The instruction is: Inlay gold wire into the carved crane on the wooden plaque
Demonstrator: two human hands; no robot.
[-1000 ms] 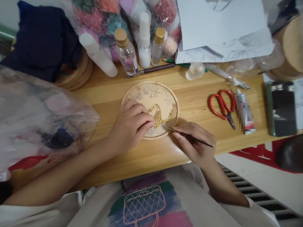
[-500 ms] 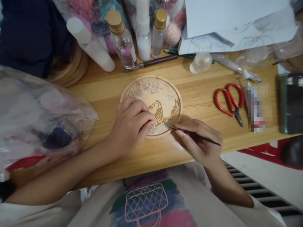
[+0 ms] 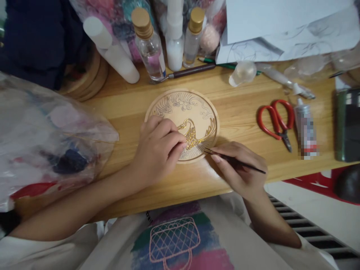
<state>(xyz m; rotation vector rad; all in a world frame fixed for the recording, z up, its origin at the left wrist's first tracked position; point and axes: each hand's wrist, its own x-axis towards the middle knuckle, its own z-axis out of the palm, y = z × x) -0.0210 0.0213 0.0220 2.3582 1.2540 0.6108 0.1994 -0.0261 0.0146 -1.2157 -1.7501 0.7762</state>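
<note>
A round wooden plate (image 3: 194,108) with drawn wave lines and a raised gold bird figure (image 3: 192,135) lies on the wooden table. Over the plate's left part rests my left hand (image 3: 159,150), thumb and index finger pinched near the gold figure; what is between the fingertips, if anything, is too small to tell. My right hand (image 3: 242,168), at the plate's lower right, grips dark tweezers (image 3: 234,160). Their two tips point left over the plate's edge, slightly apart, with nothing visible between them.
Red-handled pliers (image 3: 277,122) and a glue tube (image 3: 305,127) lie to the right, beside a dark green-edged device (image 3: 348,125). Bottles (image 3: 150,56), a dark-handled tool (image 3: 192,71) and paper sheets (image 3: 253,22) are at the back. A plastic bag (image 3: 56,138) fills the left.
The view has shifted slightly, so the table items appear a little farther right. Both hands keep the same pose over the plate, and the tweezers stay in my right hand.
</note>
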